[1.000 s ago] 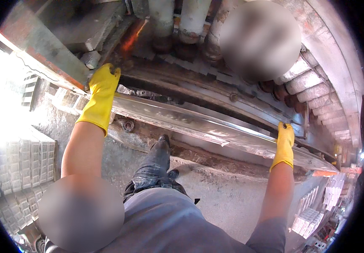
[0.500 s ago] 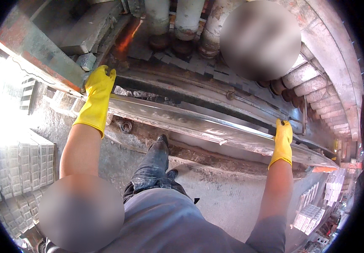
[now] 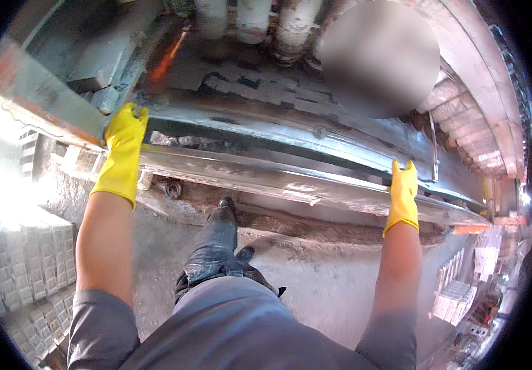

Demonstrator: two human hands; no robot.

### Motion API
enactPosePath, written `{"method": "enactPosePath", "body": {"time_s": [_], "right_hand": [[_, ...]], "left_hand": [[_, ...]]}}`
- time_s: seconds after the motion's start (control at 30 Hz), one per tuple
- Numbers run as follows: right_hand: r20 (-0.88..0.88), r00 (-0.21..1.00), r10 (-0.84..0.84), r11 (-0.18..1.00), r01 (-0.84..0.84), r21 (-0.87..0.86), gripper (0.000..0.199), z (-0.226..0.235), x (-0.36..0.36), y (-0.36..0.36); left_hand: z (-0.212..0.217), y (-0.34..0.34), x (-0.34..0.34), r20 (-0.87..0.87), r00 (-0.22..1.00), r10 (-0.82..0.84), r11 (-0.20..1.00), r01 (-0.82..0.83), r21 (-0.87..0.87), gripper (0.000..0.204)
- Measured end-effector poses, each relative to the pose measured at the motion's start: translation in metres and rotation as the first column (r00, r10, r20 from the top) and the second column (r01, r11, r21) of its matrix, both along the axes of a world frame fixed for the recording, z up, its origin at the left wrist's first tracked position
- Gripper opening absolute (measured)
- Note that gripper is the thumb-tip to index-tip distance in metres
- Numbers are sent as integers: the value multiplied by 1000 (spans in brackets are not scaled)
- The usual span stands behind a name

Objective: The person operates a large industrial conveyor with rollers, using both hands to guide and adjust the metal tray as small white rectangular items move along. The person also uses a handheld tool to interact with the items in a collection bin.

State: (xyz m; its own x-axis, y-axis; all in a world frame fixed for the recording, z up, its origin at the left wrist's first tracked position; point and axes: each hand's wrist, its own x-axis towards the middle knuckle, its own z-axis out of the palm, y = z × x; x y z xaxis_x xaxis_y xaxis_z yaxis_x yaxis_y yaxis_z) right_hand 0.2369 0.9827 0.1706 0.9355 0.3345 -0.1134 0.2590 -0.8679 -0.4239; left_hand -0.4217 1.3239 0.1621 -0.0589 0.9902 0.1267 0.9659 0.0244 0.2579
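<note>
i'm likely steadying the metal rail (image 3: 266,176) between my curled left fingers (image 3: 143,118) and right fingers (image 3: 396,169), pinching or not i can't tell; next needs matched effort.

Your left hand (image 3: 125,132), in a yellow glove, sits between nine and ten o'clock, fingers curled, at one end of a long metal bar (image 3: 247,171). The bar slants across to just past three o'clock, where your yellow-gloved right hand (image 3: 403,186) reaches over it; what either hand grips, you cannot make out. Pale cylinders (image 3: 253,23) stand at twelve o'clock, with an orange glow (image 3: 168,58) near eleven. Stacked pale blocks (image 3: 22,262) fill eight o'clock, and a smaller white stack (image 3: 455,302) lies at four. Your grey shirt (image 3: 235,320) spans six o'clock.
</note>
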Motion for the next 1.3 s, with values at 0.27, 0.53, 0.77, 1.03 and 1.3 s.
{"method": "enactPosePath", "body": {"time_s": [0.27,0.53,0.77,1.03,1.3], "right_hand": [[215,975,54,985,-17,-170,89,-5,10,-13],[249,968,14,984,31,-176,87,-8,9,-13],[197,980,16,988,15,-153,83,-14,15,-12],[257,966,-16,994,43,-99,87,-23,19,-26],[68,995,-73,991,64,120,87,4,-14,-18]], "left_hand": [[-28,7,-11,-15,993,-117,988,118,100,51],[-14,-7,4,13,998,-68,995,67,75,51],[-14,-7,-3,-26,998,-65,995,66,78,52],[-10,-14,6,35,998,-42,995,39,93,52],[10,-25,10,41,999,-24,998,21,62,53]]}}
